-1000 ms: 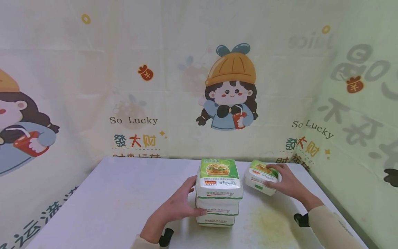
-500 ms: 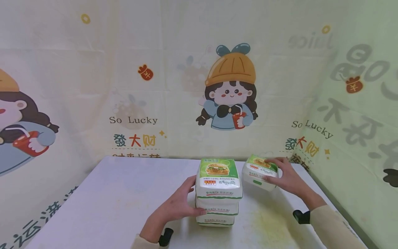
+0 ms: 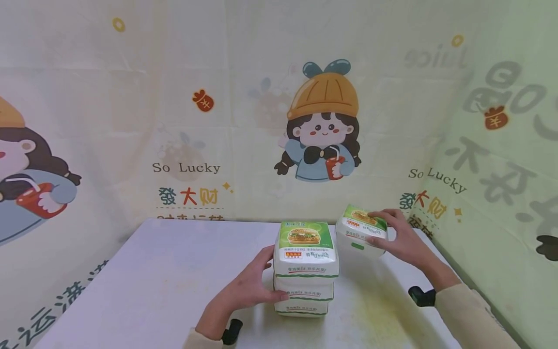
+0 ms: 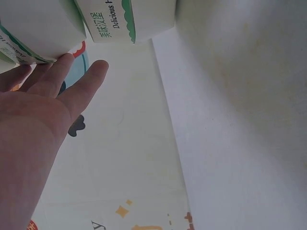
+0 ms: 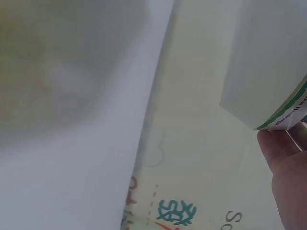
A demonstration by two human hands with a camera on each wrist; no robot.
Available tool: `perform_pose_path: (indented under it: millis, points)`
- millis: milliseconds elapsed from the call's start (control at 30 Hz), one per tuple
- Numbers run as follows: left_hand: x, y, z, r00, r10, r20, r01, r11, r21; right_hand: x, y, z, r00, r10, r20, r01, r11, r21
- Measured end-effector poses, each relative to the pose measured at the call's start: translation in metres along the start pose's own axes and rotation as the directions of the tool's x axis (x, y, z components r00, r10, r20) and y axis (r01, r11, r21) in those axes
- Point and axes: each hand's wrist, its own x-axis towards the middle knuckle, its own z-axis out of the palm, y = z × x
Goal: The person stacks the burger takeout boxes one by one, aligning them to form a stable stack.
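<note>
In the head view, several white-and-green hamburger boxes stand stacked in a column, the top burger box showing a printed burger on its lid. My left hand holds the column from its left side, thumb across the front of the middle box. To the right, my right hand grips another hamburger box by its right side, fingers on the lid and thumb at the front. That box is raised and tilted. The right wrist view shows its white underside above the table, with fingertips at its edge.
The white table has a yellowish stain at the right front. Its back edge meets a printed cloth backdrop, and more cloth hangs along both sides. A dark wrist mount sits on the right sleeve.
My right hand has lifted its hamburger box up and slightly left, toward the column, and the box's shadow has separated from it. The left hand and the stacked boxes keep their place.
</note>
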Motion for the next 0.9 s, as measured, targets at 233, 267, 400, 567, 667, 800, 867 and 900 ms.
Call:
perform_pose_path:
  millis: [233,267,400,567,667,800,867,900]
  points:
    - [0.001,0.000,0.000,1.000,0.003,-0.003,-0.003,1.000,0.000,0.001,-0.009,-0.010,0.998,-0.031,-0.045,0.030,0.999,-0.024]
    - [0.000,0.000,0.000,1.000,0.003,-0.003,-0.003,1.000,-0.001,0.002,-0.011,-0.012,0.998,-0.037,-0.053,0.035,0.999,-0.027]
    - [0.000,-0.001,0.001,1.000,0.014,-0.002,-0.014,1.000,0.000,0.002,-0.018,-0.016,0.994,-0.063,-0.084,0.062,0.998,-0.012]
    - [0.001,-0.001,0.001,1.000,0.015,-0.002,-0.015,1.000,-0.002,0.005,-0.027,-0.021,0.992,-0.077,-0.098,0.078,0.997,0.003]
    - [0.000,-0.002,0.000,1.000,0.008,-0.005,-0.008,1.000,-0.001,0.007,-0.032,-0.024,0.990,-0.091,-0.103,0.094,0.995,0.024]
    - [0.001,-0.001,0.000,1.000,0.008,-0.004,-0.008,1.000,-0.001,0.008,-0.038,-0.030,0.985,-0.114,-0.130,0.122,0.991,0.057]
    - [0.001,-0.001,0.000,1.000,0.007,-0.005,-0.007,1.000,0.000,0.008,-0.042,-0.033,0.982,-0.124,-0.142,0.134,0.989,0.066]
    - [0.001,-0.001,0.000,1.000,0.008,-0.004,-0.008,1.000,0.001,0.008,-0.043,-0.034,0.981,-0.128,-0.148,0.140,0.988,0.071]
